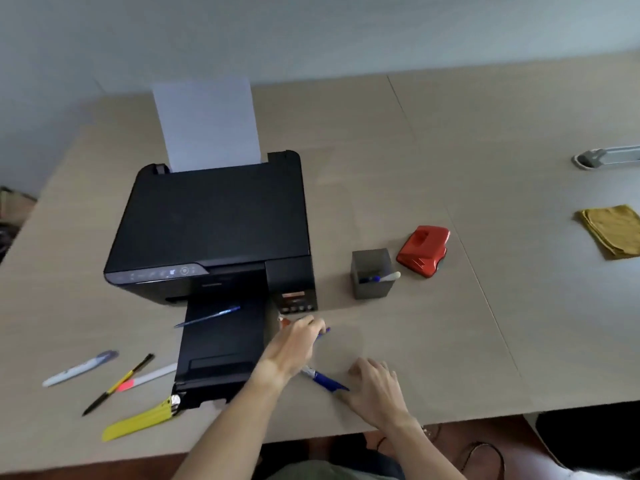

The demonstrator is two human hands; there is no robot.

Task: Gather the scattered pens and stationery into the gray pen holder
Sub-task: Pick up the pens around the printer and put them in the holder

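The gray pen holder (372, 289) stands right of the printer with a blue and white pen (381, 278) leaning in it. My left hand (294, 344) is curled over a blue pen (325, 331) in front of the printer; only the pen's tip shows past my fingers. A small red and white item (282, 320) lies just beside that hand. My right hand (375, 386) rests on the table, its thumb touching the end of another blue pen (325, 379). A further blue pen (207, 317) lies on the printer's output tray.
A black printer (211, 230) with paper fills the middle left. Left of its tray lie a white pen (79, 368), a black and yellow pen (117, 384), a pink-tipped marker (149, 377) and a yellow item (142, 420). A red hole punch (424, 249) sits behind the holder.
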